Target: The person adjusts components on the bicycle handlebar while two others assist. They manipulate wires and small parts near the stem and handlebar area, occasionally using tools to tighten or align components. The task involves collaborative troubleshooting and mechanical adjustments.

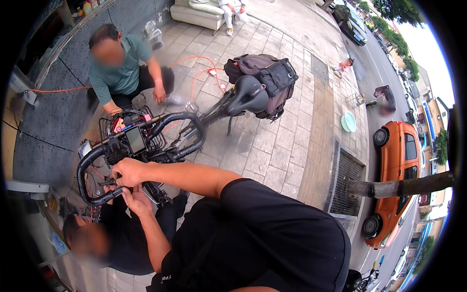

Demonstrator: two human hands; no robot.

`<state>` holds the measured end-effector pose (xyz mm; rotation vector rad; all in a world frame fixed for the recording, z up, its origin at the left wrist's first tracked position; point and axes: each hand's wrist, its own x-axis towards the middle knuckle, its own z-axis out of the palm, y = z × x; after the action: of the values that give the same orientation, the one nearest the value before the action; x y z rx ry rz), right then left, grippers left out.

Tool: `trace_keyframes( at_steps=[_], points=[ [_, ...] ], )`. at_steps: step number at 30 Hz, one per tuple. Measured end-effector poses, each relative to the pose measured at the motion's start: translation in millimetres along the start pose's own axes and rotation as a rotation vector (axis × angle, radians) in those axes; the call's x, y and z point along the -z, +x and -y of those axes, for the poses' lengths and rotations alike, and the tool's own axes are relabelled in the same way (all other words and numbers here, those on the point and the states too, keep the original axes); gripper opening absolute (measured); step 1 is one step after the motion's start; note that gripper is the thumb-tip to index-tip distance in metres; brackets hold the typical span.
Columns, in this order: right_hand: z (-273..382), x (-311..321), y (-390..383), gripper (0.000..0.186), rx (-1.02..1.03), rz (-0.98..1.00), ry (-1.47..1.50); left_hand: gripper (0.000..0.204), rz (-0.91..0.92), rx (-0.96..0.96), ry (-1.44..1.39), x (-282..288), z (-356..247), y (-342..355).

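My right hand (129, 172) is closed, fingers bent down beside the end of a black wrapped handlebar (90, 197). What it pinches, if anything, is hidden. Just below, my left hand (138, 201) cups the same bar end with thumb and fingers. The handlebar belongs to a bike with a rectangular display (135, 139), a wire basket (108, 121) and a black saddle (249, 96). Under my hands, cables and a lever show only in part. A co-worker's fingers (110, 188) also appear close to the bar end.
A crouching co-worker in black (124, 243) is at the lower left. Across the bike squats a person in a green shirt (119, 73), one hand at the basket. A backpack (279, 80) sits behind the saddle. An orange hose (194, 78) crosses the paving. An orange car (396, 160) stands right.
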<state>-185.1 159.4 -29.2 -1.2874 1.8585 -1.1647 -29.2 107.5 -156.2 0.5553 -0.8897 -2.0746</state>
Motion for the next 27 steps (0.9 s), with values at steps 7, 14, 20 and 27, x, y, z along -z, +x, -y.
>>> trace_keyframes(
  at_steps=[7, 14, 20, 27],
  points=[
    [-2, -6, 1, 0.03, -0.01, -0.017, 0.023, 0.046, -0.357, 0.121, 0.146, -37, -8, -2],
    [1, -3, -5, 0.028, -0.012, -0.084, 0.054, 0.035, -0.077, -0.026, -0.122, -38, 0, -7],
    [-8, -8, -14, 0.026, 0.08, -0.149, 0.043, 0.036, -0.377, 0.211, 0.133, -31, -1, 8],
    [-2, -7, -15, 0.026, 0.099, -0.152, 0.1, 0.039, 0.082, 0.036, -0.161, 10, 7, -2]
  ],
)
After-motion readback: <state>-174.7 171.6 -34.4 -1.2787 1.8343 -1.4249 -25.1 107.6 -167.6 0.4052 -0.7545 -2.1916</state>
